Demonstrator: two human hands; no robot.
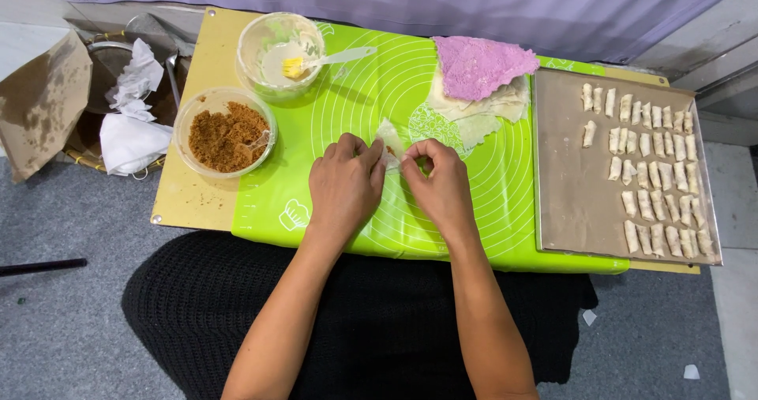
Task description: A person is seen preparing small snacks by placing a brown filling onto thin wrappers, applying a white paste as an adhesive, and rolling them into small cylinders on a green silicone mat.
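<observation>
Left hand (pixel 344 185): fingertips pinched on the near-left edge of the thin wrapper (pixel 389 141), a closed grip on it.
Right hand (pixel 439 185): fingers curled in, also gripping the wrapper, from its right side.
Wrapper: lies on the green mat (pixel 474 202) in the middle of the table (pixel 189 202), between the two hands — partly hidden by the fingers, with a speck of brown filling showing inside.
Tear risk: the sheet looks very thin, so a hard pull from either grip would likely split it.
Spill risk: if the fold is loose or uneven, crumbs may well fall out onto the mat (how much filling is inside I cannot tell).
Seal risk: the brush (pixel 316 60) rests in the paste bowl (pixel 278 52), well apart from the hands — an unpasted edge could unroll.
Nearby: bowl of brown filling (pixel 226 134) to the left, stacked wrappers under a pink cloth (pixel 478 64), tray (pixel 568 187) of finished rolls (pixel 657 175) on the right.
</observation>
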